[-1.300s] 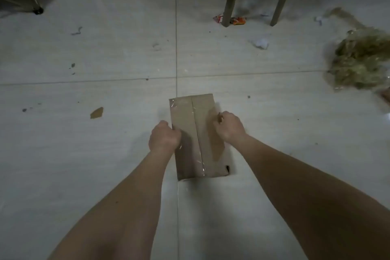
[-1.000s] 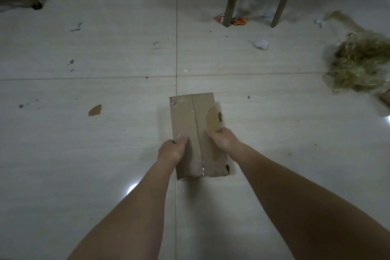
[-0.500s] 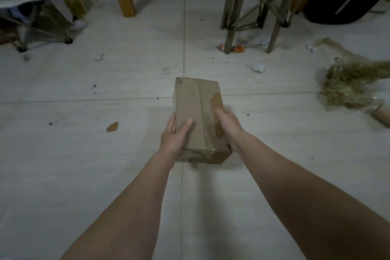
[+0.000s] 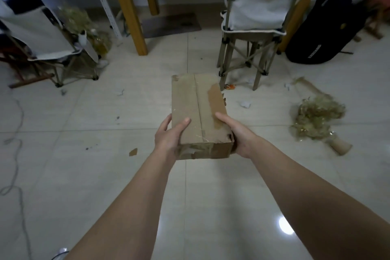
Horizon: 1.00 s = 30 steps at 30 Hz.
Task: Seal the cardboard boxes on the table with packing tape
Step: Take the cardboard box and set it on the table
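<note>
While both arms reach forward from the near edge of the head view, the cardboard box [image 4: 197, 112] sits between the two hands, held above the tiled floor [image 4: 84, 175] with its long side running away from the camera. The left hand [image 4: 168, 136] grips the near left corner: its thumb lies flat across the top face and its fingers curl round the left side wall. The right hand [image 4: 237, 133] grips the near right corner, thumb stretched along the top and the other fingers wrapped under or behind the box, hidden from sight. Clear packing tape [image 4: 198, 110] runs down the centre seam of the top, and a darker brown tape patch [image 4: 216, 101] crosses the right flap at a slant. Torn, crumpled tape covers the near end face. Beyond the box, on the far right, stands a folding chair [image 4: 256, 17] with a pale fabric seat; another folding chair [image 4: 38, 31] stands far left. A black bag [image 4: 329, 25] leans at the far right, and a tangle of straw-like filler [image 4: 316, 116] lies on the floor to the right.
</note>
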{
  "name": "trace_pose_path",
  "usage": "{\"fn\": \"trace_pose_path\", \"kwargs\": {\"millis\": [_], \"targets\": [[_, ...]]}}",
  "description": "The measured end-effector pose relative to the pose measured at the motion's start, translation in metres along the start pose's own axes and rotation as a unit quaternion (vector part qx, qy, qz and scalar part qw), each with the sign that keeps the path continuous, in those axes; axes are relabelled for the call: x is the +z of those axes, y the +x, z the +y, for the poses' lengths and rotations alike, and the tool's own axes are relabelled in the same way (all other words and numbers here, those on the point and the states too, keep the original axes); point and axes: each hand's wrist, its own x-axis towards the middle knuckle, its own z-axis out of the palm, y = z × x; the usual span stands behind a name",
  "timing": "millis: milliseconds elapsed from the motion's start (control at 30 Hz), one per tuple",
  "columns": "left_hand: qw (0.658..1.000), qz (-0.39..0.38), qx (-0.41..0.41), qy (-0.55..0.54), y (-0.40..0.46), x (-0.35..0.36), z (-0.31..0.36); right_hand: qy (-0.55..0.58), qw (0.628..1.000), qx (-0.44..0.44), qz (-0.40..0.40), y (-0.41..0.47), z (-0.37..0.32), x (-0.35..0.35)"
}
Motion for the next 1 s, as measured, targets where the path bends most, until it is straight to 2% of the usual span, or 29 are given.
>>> {"fn": "trace_pose_path", "kwargs": {"millis": [233,367,567,767,1000], "targets": [[0.999,-0.04,-0.02,0.026,-0.089,0.023,0.15,0.093,0.993,-0.069,0.004,-0.113,-0.117,0.038],[0.996,-0.004,-0.065,-0.064,-0.14,0.024,0.222,0.135,0.986,-0.095,0.003,-0.178,-0.18,0.058],[0.98,-0.017,-0.12,-0.161,-0.218,0.016,0.304,0.165,0.979,-0.116,-0.016,-0.268,-0.252,0.092],[0.985,0.009,-0.109,-0.131,-0.273,-0.013,0.38,0.148,0.978,-0.144,-0.024,-0.338,-0.299,0.135],[0.996,-0.011,-0.068,-0.064,-0.292,-0.058,0.445,0.155,0.974,-0.162,-0.021,-0.375,-0.325,0.192]]}}
